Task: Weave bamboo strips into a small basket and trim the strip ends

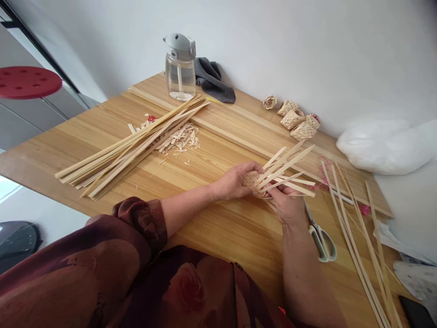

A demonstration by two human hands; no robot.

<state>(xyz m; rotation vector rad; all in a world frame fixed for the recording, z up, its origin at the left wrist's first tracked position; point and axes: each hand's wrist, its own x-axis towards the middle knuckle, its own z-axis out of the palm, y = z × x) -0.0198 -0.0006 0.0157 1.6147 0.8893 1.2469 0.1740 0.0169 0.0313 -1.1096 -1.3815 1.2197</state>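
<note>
The left hand (234, 182) and right hand (287, 205) clamp one small woven bamboo piece (251, 180) at mid-frame, flat pointed strips fanning out; one pair of scissors (321, 241) lies lower right, one bundle of long strips (133, 150) left, four woven pieces (292, 118) upper right

bench (218, 232) | left: strip bundle (126, 155), shavings (179, 139) beside it | rear: bottle (180, 68), cloth (213, 81), woven shells (292, 116) | centre: woven piece (251, 180) in hands (232, 182) | right: scissors (321, 239), loose strips (353, 255)

Dark maroon-brown top (177, 287) w/ lg rose print, slightly shiny fabric, gathered L sleeve cuff (141, 218) near elbow
</note>
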